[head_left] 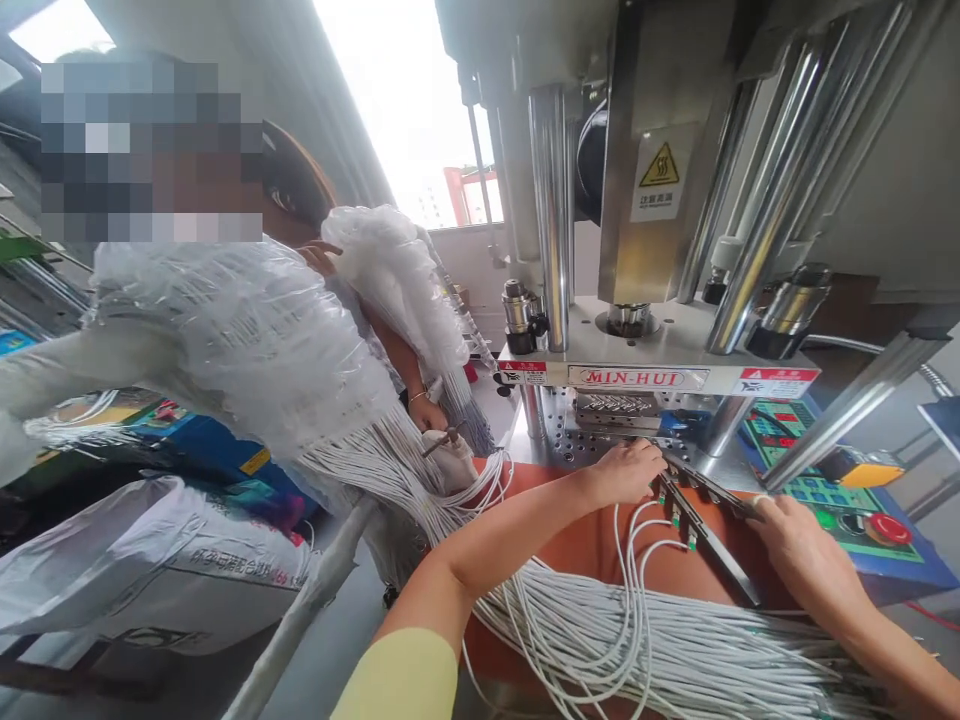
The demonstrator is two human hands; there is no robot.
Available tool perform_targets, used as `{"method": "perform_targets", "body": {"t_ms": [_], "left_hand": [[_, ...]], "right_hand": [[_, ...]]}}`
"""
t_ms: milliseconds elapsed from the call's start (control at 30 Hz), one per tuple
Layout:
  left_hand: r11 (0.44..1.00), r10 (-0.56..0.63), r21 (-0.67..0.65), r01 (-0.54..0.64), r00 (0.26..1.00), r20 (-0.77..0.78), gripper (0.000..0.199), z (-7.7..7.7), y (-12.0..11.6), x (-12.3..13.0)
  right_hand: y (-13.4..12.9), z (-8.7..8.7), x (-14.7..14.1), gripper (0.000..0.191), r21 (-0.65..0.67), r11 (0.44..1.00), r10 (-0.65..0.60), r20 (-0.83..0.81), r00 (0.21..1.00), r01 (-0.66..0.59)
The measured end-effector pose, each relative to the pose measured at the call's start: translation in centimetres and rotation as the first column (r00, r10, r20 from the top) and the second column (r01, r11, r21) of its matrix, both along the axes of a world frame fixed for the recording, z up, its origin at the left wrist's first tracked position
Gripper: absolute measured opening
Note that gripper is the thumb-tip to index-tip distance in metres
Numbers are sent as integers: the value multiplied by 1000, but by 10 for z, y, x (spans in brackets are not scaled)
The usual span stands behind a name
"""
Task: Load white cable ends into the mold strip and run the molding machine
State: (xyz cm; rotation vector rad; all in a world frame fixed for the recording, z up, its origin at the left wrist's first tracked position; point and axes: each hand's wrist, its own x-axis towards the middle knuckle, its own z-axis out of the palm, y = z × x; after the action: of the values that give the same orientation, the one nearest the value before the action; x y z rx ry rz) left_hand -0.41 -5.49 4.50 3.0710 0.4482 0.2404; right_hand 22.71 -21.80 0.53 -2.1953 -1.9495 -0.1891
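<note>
My left hand (628,470) is closed at the far end of a dark metal mould bar (709,548), its fingers bent over the bar. Several white cables (637,575) run up to this bar, with small green-ended connectors (690,540) seated along its edge. A second narrow metal bar (705,482) lies at an angle to the first, meeting it near my left hand. My right hand (802,545) grips this second bar at its near end, the fingertips partly hidden. Below both hands a thick bundle of white cables (675,650) spreads over the orange-brown work surface (555,525).
A press (649,377) with metal columns stands ahead, a slotted mould block (616,408) under its head. At right is a control panel (832,490) with a red stop button (890,529). Plastic-wrapped cable bundles (255,340) hang at left, near a co-worker's hand (427,412).
</note>
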Motion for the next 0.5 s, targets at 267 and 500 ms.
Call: {"method": "perform_targets", "body": {"t_ms": [267, 500], "left_hand": [[1000, 15, -22, -17, 997, -79, 27, 4, 2, -16], [987, 109, -108, -118, 991, -82, 30, 2, -6, -41]], "right_hand": [[22, -2, -12, 21, -58, 998, 15, 22, 1000, -14], [7, -1, -33, 37, 13, 978, 211, -74, 975, -210]]}}
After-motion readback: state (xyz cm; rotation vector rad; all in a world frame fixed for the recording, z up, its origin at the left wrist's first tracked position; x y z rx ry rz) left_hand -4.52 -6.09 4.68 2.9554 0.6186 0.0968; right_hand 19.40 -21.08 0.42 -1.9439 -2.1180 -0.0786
